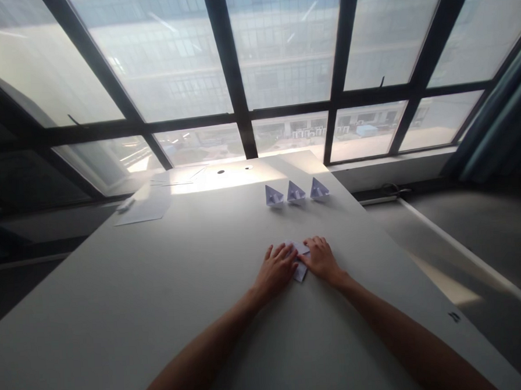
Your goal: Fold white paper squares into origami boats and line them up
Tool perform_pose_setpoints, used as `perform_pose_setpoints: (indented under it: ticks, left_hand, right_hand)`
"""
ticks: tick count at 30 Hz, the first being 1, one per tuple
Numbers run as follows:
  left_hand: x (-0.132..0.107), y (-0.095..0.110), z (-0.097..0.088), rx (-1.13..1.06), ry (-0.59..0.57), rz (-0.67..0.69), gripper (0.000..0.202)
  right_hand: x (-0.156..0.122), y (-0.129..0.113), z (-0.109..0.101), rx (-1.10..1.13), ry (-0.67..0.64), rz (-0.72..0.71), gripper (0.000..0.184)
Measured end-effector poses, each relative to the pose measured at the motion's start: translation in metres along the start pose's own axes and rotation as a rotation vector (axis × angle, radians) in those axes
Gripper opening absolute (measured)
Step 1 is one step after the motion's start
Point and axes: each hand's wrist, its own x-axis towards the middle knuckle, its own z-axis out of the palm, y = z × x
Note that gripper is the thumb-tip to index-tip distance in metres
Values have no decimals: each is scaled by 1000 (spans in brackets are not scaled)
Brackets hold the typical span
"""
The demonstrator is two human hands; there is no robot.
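Note:
A small sheet of folded white paper (pixel 299 272) lies flat on the white table (pixel 195 291), partly covered by my hands. My left hand (pixel 278 268) rests over its left side with the fingers laid out and a little apart. From the right, my right hand (pixel 324 260) grips the paper's edge, its thumb on top and its fingers bent at the far side. Beyond the hands, three folded paper boats stand in a row: a left one (pixel 274 196), a middle one (pixel 295 193) and a right one (pixel 319 189).
At the far left, white paper sheets (pixel 141 211) lie with a small white object (pixel 126 205) on them. A dark mark (pixel 454 317) shows near the table's right edge. Large windows (pixel 285 42) rise behind the table, and a blue curtain (pixel 496 113) hangs at the right.

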Motion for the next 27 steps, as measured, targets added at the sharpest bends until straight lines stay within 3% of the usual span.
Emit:
perform_pose_setpoints:
  ticks: [4,8,12,17,22,25,27]
  left_hand:
    - [1,-6,10,-23,-57,7,49]
    - [2,-7,12,-24,-23,-14,54]
    - [4,-5,8,-94,91,-89,59]
    - [5,-2,4,-365,200,-167,65]
    - [6,-3,6,-707,198,-139,70]
    - [7,-2,2,-846,217,-27,69]
    - [8,0,-1,-921,221,-22,67]
  right_hand:
    - [3,5,6,117,14,89,20]
    - [11,9,4,466,93,182,16]
    - [15,6,-2,936,146,293,29]
    - [10,-6,-10,1375,34,441,42]
    - [3,-17,-9,1469,-60,350,44]
    - [1,-20,-6,1435,-37,237,40]
    - [1,-21,-4,1384,-1,173,36]
